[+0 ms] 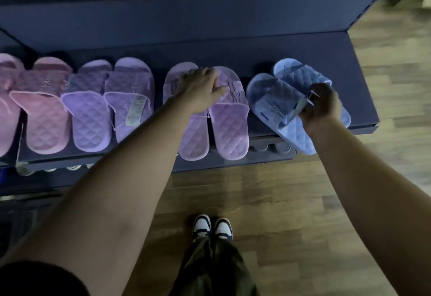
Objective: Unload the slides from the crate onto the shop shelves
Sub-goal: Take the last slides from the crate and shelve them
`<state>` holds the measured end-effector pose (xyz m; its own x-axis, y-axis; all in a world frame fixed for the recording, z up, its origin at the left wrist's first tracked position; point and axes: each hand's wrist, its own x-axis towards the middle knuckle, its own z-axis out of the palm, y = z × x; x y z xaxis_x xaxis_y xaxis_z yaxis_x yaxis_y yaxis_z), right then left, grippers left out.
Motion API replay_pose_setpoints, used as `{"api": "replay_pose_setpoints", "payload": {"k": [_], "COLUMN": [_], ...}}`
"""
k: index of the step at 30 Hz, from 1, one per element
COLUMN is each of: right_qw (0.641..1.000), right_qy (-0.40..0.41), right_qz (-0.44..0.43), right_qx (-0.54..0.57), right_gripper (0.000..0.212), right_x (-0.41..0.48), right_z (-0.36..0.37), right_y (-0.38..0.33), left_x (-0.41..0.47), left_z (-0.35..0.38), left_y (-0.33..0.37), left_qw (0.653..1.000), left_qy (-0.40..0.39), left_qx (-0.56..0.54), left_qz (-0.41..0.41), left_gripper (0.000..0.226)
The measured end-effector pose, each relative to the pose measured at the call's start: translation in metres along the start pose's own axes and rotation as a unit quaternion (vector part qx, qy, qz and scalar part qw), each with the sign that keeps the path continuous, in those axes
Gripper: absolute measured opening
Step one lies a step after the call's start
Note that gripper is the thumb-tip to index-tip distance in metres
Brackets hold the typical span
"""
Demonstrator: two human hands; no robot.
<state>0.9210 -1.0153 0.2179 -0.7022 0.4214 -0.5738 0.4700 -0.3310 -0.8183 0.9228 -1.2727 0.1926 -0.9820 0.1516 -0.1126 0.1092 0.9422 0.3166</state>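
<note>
A dark shop shelf (303,48) carries a row of quilted slides. My left hand (203,89) rests on the straps of a lilac pair (229,130), fingers curled over them. My right hand (320,105) grips the right slide of a blue pair (268,95), near a hanging tag. The blue pair lies crooked, with one heel poking out over the shelf's front edge. Further left stand a purple pair (91,121) and a pink pair (44,123). No crate is in view.
The shelf ends just right of the blue pair, with wooden floor (291,202) beyond and below. A lower shelf (268,149) with more footwear shows under the front edge. My feet in black-and-white sneakers (212,227) stand close to the shelf.
</note>
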Motion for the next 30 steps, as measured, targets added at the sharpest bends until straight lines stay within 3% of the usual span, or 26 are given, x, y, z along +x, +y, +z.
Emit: {"api": "replay_pose_setpoints", "payload": {"k": [2, 3, 5, 6, 7, 9, 11, 14, 19, 25, 30], "right_qw": [0.985, 0.953, 0.825, 0.765, 0.732, 0.704, 0.691, 0.68, 0.737, 0.705, 0.732], "right_qy": [-0.016, -0.023, 0.008, 0.025, 0.037, 0.052, 0.025, -0.055, -0.15, -0.2, -0.214], "right_qz": [-0.078, -0.135, -0.251, -0.299, -0.33, -0.405, -0.499, -0.549, -0.479, -0.428, -0.385], "right_qx": [-0.151, -0.27, -0.507, -0.569, -0.595, -0.581, -0.523, -0.483, -0.453, -0.53, -0.52], "right_gripper": [0.015, 0.015, 0.03, 0.037, 0.045, 0.05, 0.035, 0.023, 0.03, 0.031, 0.034], "right_x": [-0.002, -0.003, -0.007, -0.012, -0.018, -0.029, -0.035, -0.048, -0.068, -0.064, -0.073], "right_z": [-0.002, -0.004, -0.011, -0.012, -0.013, -0.011, -0.006, 0.003, 0.015, 0.011, 0.005], "right_y": [0.003, 0.005, 0.013, 0.019, 0.024, 0.034, 0.043, 0.056, 0.085, 0.114, 0.125], "left_x": [-0.003, -0.005, -0.011, -0.015, -0.02, -0.031, -0.038, -0.032, -0.022, -0.02, -0.03], "left_z": [0.007, 0.008, 0.01, 0.01, 0.01, 0.013, 0.016, 0.014, 0.015, 0.018, 0.007], "left_y": [-0.004, -0.006, -0.009, -0.009, -0.009, -0.013, -0.02, -0.025, -0.022, -0.031, -0.034], "left_qw": [1.0, 0.999, 0.999, 0.998, 0.996, 0.989, 0.979, 0.985, 0.991, 0.983, 0.989], "left_qy": [0.009, 0.013, 0.028, 0.045, 0.071, 0.137, 0.187, 0.153, 0.094, 0.046, 0.05], "left_qx": [0.022, 0.029, 0.04, 0.048, 0.053, 0.061, 0.067, 0.055, 0.083, 0.161, 0.107], "left_qz": [-0.014, -0.017, -0.019, -0.019, -0.015, 0.011, 0.037, 0.053, 0.051, 0.074, 0.087], "left_gripper": [0.033, 0.033, 0.038, 0.043, 0.048, 0.049, 0.041, 0.041, 0.055, 0.065, 0.064]}}
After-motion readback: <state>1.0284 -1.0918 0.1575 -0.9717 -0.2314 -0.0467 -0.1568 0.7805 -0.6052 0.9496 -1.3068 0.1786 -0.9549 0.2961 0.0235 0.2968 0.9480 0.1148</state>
